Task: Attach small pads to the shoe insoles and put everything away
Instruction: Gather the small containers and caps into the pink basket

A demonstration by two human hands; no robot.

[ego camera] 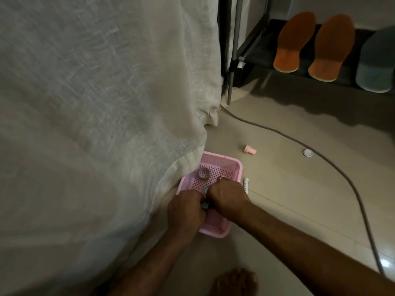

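A pink perforated basket (233, 167) sits on the floor beside a hanging cream curtain. Both my hands are over its near half. My left hand (185, 212) and my right hand (226, 198) have curled fingers and pinch a small teal thing (206, 190) between them; most of it is hidden. A small roll of tape (203, 173) lies in the basket's far part. Two orange insoles (294, 41) (332, 48) lean on a dark rack at the top right, with a pale blue-grey insole (377, 60) beside them.
The cream curtain (96, 114) fills the left side and drapes over the basket's left edge. A grey cable (333, 167) runs across the floor. A pink cap (249, 149), a white disc (308, 153) and a white tube (246, 185) lie on the tiles. A bare foot (235, 282) is at the bottom.
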